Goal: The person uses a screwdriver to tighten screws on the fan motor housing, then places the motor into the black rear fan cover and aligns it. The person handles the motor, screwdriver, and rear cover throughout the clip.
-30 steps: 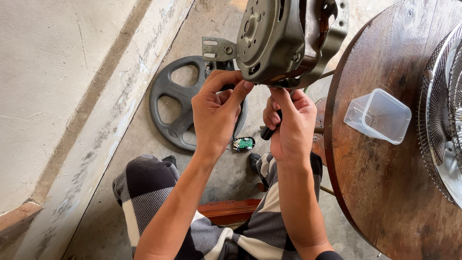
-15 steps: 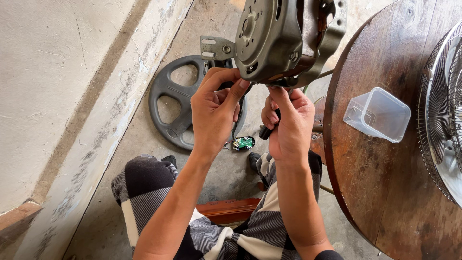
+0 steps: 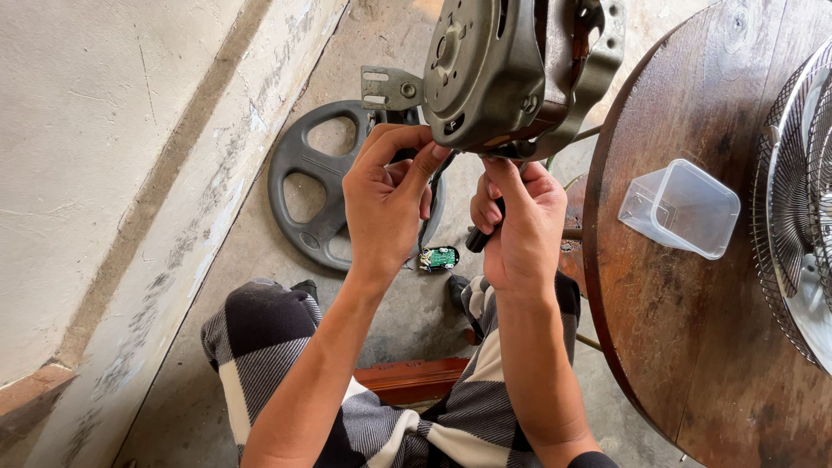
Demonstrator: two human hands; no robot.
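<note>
While both hands work under the grey-brown metal fan motor housing (image 3: 503, 74) held up near the camera, the left hand (image 3: 386, 204) has its fingers curled shut, fingertips pressed to the housing's lower edge. The right hand (image 3: 520, 221) has a closed grip on a short black handle (image 3: 478, 238), its fingertips touching the motor's underside. A small green circuit board (image 3: 440, 257) hangs below them. The round brown wooden surface (image 3: 685, 338) carries a clear plastic tub (image 3: 680, 208) and a wire fan guard (image 3: 793, 191). A grey plastic wheel-shaped base (image 3: 308, 186) lies on the concrete floor (image 3: 251, 312).
</note>
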